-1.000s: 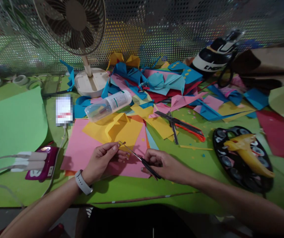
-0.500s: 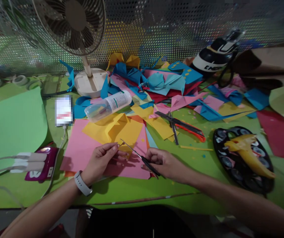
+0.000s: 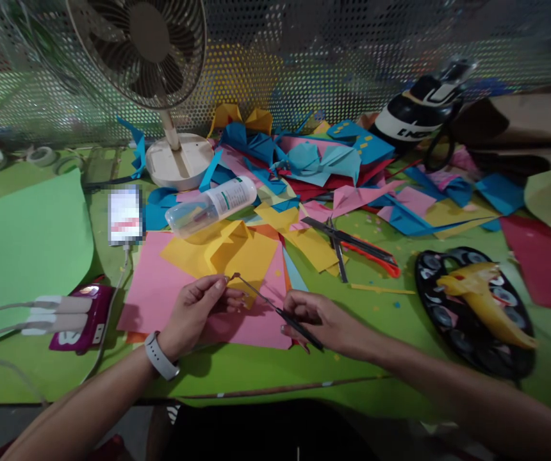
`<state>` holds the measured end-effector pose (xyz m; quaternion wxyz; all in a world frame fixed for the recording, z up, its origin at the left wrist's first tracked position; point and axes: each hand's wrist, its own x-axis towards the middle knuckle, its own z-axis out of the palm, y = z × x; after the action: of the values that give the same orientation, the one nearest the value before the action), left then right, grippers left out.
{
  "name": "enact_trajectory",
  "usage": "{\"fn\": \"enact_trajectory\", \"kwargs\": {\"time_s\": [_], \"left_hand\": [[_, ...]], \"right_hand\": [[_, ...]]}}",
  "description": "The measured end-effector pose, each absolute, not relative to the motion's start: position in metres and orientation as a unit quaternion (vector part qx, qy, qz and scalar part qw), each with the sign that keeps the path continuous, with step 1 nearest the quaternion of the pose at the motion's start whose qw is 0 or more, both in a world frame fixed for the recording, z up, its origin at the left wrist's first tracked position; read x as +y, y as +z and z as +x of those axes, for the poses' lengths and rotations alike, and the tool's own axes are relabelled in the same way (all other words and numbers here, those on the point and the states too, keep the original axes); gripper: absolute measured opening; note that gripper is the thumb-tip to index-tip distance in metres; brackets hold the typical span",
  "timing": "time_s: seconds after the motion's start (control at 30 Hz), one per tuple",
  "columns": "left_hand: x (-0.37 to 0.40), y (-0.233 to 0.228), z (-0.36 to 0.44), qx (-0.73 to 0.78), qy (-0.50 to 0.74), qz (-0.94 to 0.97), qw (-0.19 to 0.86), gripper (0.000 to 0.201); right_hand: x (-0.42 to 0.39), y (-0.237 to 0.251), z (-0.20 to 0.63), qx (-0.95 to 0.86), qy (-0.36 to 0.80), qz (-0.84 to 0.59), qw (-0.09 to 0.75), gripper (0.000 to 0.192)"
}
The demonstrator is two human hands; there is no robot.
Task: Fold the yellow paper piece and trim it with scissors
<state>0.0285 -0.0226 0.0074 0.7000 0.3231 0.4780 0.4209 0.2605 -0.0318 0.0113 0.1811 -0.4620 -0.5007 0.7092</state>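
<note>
Scissors (image 3: 275, 309), thin and dark-handled, hang above the pink paper (image 3: 160, 294), their tips at a tiny scrap pinched in the left hand (image 3: 198, 310). The right hand (image 3: 321, 320) grips the handles. A clean snip likely needs the scrap held taut and steady.

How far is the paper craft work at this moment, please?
Looks done: folded blue paper shapes are piled near the fan. In hand: the right hand holds a thin black tool, its tip by the left hand fingers, over the pink sheet. Left: many flat sheets look unfolded.
</note>
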Motion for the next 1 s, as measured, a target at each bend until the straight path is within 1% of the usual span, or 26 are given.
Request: {"fn": "enact_trajectory", "kwargs": {"time_s": [0.17,0.53,0.9,1.0], "left_hand": [[-0.0243,0.0071,0.0297,0.455,0.402,0.336,0.720,0.024],[-0.0249,0.0080,0.0307,0.458,0.393,0.347,0.718,0.029],[-0.0250,0.0058,0.0295,0.443,0.397,0.338,0.729,0.023],[-0.0247,0.0051,0.0294,0.444,0.396,0.339,0.729,0.025]], "right_hand": [[-0.0333,0.0101,0.2589,-0.520,0.700,-0.457,0.177,0.046],[-0.0349,0.0084,0.2567,-0.528,0.685,-0.474,0.166,0.050],[-0.0346,0.0075,0.2548,-0.497,0.706,-0.472,0.178,0.050],[-0.0349,0.0059,0.2552,-0.495,0.709,-0.469,0.181,0.050]]}}
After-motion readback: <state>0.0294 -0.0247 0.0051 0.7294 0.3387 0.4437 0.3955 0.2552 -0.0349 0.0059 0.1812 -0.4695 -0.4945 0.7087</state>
